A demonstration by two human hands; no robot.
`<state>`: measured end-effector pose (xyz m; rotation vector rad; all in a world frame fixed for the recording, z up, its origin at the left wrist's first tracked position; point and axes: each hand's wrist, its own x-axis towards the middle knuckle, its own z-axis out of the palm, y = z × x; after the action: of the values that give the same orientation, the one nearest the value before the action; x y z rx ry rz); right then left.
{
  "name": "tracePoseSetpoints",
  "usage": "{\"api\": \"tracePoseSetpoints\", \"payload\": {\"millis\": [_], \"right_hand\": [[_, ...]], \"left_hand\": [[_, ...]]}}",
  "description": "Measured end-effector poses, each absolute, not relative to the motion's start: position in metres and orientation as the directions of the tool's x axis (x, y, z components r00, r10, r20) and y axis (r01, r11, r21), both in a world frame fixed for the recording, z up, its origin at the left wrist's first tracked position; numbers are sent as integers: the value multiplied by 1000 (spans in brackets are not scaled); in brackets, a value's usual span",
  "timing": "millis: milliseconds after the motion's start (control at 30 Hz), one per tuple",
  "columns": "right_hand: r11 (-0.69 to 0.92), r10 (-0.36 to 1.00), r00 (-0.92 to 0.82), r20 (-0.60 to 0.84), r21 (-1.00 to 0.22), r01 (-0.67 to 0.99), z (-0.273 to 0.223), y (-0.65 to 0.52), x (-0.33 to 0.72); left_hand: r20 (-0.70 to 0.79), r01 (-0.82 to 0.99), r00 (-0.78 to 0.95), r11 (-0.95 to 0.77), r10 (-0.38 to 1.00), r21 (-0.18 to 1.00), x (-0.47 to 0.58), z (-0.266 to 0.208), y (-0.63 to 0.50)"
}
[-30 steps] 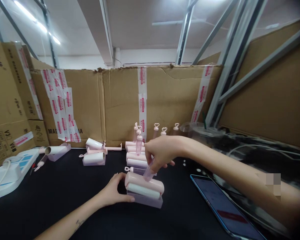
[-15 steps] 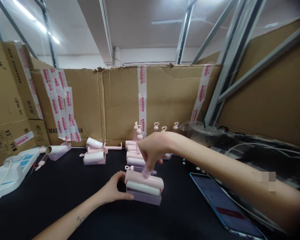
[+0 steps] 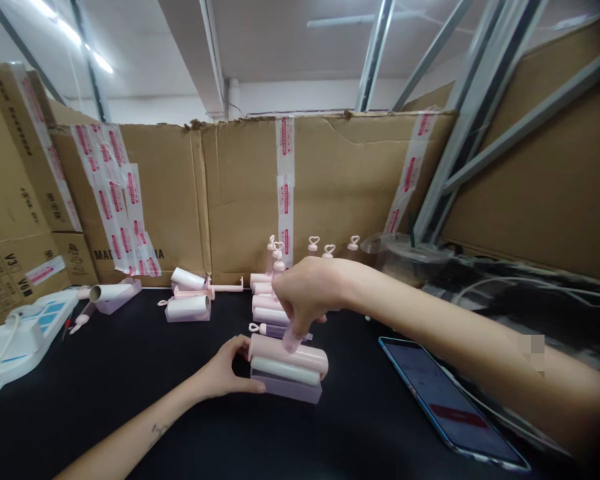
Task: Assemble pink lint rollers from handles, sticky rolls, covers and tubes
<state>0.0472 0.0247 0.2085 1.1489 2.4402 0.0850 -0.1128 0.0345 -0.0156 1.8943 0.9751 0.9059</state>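
In front of me on the black table is a lint roller [image 3: 286,371]: a pink half-round cover over a white roll, in a translucent lilac case. My left hand [image 3: 230,369] grips its left end, thumb on the near side of the case and fingers behind. From above, my right hand [image 3: 305,297] is closed round the upright translucent pink handle [image 3: 292,339], whose lower end meets the pink cover. Its fingers partly hide the handle's upper part. Just behind lies a clear lilac tube with a heart-shaped loop [image 3: 254,328].
Several lint rollers [image 3: 267,315] with heart-loop tops stand in a row behind. White rolls in lilac cases [image 3: 189,311] lie left of them. A phone [image 3: 450,400] and cables are at right, a power strip [image 3: 30,340] at far left. A cardboard wall [image 3: 245,187] closes the back.
The view has shifted a little, so the background sits slightly higher. Both hands keep their hold, and the lint roller and handle have hardly moved.
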Motion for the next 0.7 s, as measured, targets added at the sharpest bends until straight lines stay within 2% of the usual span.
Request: {"api": "tracePoseSetpoints", "payload": {"millis": [133, 300, 400, 567, 700], "right_hand": [[663, 732, -535, -422, 257, 703, 204, 29, 38], [721, 631, -508, -587, 201, 663, 182, 44, 31], [729, 615, -524, -589, 172, 663, 173, 49, 33], [721, 627, -492, -604, 210, 660, 168, 47, 30], [708, 636, -500, -588, 185, 682, 170, 44, 32]], "left_hand": [[230, 281, 456, -384, 860, 880, -113, -14, 33], [230, 327, 479, -415, 847, 849, -114, -15, 34], [224, 346, 480, -417, 848, 840, -115, -18, 36], [219, 338, 480, -409, 849, 847, -115, -19, 35], [220, 329, 491, -413, 843, 849, -114, -20, 34]]}}
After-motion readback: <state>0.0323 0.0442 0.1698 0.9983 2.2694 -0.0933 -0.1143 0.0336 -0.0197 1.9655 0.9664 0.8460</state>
